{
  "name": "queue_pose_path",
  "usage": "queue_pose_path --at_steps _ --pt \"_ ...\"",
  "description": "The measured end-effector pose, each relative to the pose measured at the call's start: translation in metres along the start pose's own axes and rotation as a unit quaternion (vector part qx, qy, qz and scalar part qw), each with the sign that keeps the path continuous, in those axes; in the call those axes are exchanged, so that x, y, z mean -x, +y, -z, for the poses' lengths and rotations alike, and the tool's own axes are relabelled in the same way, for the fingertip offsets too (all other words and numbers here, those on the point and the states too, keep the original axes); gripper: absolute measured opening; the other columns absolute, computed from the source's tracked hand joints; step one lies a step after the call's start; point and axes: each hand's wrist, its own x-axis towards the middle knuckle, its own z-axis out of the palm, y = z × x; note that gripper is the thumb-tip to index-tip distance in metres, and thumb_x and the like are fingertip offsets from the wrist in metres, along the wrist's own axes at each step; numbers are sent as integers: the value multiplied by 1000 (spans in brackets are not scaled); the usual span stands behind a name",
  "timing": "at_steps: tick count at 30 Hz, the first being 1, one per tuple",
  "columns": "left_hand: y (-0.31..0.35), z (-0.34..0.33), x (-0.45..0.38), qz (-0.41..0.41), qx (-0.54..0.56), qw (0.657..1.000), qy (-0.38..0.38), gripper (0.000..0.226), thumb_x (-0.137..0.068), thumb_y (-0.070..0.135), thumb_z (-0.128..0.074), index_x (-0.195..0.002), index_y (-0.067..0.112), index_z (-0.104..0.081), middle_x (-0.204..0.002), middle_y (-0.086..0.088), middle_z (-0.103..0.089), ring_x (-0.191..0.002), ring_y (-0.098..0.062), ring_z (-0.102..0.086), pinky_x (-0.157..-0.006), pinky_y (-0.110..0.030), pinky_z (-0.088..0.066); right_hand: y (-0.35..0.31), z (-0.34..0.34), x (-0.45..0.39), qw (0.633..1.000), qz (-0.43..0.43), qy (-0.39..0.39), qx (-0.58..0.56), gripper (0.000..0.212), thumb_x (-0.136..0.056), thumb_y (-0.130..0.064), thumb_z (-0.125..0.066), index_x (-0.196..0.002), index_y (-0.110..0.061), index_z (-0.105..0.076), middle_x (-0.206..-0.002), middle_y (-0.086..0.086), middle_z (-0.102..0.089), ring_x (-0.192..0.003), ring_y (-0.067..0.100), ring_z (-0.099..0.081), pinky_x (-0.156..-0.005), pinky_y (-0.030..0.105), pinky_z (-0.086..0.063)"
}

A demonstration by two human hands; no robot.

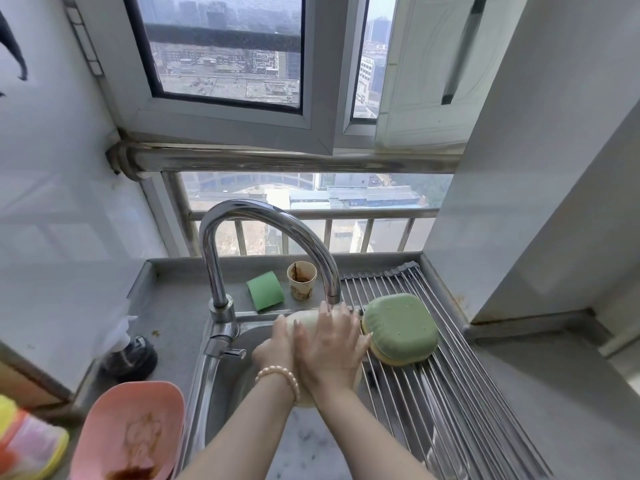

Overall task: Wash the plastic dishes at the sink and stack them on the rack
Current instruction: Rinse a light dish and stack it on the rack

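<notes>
A pale cream plastic dish stands on edge over the sink, under the tap's spout. My left hand grips its left edge. My right hand lies flat on its face with the fingers spread. Most of the dish is hidden behind my hands. Two dishes, a green one over a yellow one, lie upside down on the wire rack at the right. A dirty pink dish with brown sauce sits at the lower left.
A green sponge and a stained paper cup sit behind the sink. The tap's handle juts out at the sink's left. A dark lidded jar stands on the left counter. Colourful plastic items lie at the far lower left.
</notes>
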Motion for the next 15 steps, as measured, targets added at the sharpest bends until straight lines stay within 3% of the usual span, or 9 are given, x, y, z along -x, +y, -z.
queue_pose_path --at_steps 2,3,5,8,11,13,15 --pt "-3 1 0 16 27 999 3 55 -87 42 -63 -113 -7 -60 -116 -18 -64 -106 -33 -60 -94 -37 -46 4 1 2 999 -6 -37 20 87 -84 -76 -1 -136 -24 -47 -144 15 -41 -135 38 -33 -104 64 -26" --pt "-4 3 0 14 26 1000 5 56 -88 42 -61 -114 -8 -60 -119 -20 -63 -108 -34 -60 -95 -37 -45 6 4 -2 997 -16 -71 19 84 -83 -77 -8 -140 -25 -41 -146 12 -36 -136 36 -29 -105 58 -27" --pt "-3 5 -1 -1 3 1000 12 60 -91 43 -57 -119 -10 -56 -125 -23 -59 -113 -35 -57 -95 -37 -42 12 9 -21 990 -48 -121 -48 68 -88 -67 -29 -135 -21 -46 -137 11 -41 -126 33 -38 -99 45 -35" --pt "-2 9 -5 -40 -36 998 13 59 -93 42 -53 -119 -11 -56 -126 -25 -58 -114 -35 -56 -97 -36 -41 24 20 -53 951 -111 -221 -188 50 -94 -48 -40 -118 -10 -62 -125 12 -60 -107 27 -55 -84 28 -41" --pt "-3 14 -11 -9 -28 1000 -1 59 -89 45 -57 -118 -6 -56 -120 -21 -61 -107 -34 -59 -97 -42 -46 28 33 -62 933 -124 -281 -187 43 -101 -35 -39 -126 -6 -57 -131 13 -56 -121 27 -51 -87 26 -39" --pt "-2 14 -11 15 -36 999 -3 57 -89 43 -56 -121 -5 -54 -120 -20 -60 -105 -33 -59 -96 -39 -46 29 35 -67 940 -116 -268 -175 37 -103 -21 -30 -131 -9 -52 -137 14 -52 -127 27 -46 -96 27 -32" --pt "2 12 -13 -19 -95 995 -11 46 -96 33 -49 -118 -6 -57 -121 -21 -59 -101 -31 -56 -90 -33 -43 30 33 -70 950 -106 -247 -159 37 -102 -15 -27 -130 -10 -52 -137 13 -52 -127 26 -45 -98 28 -31"
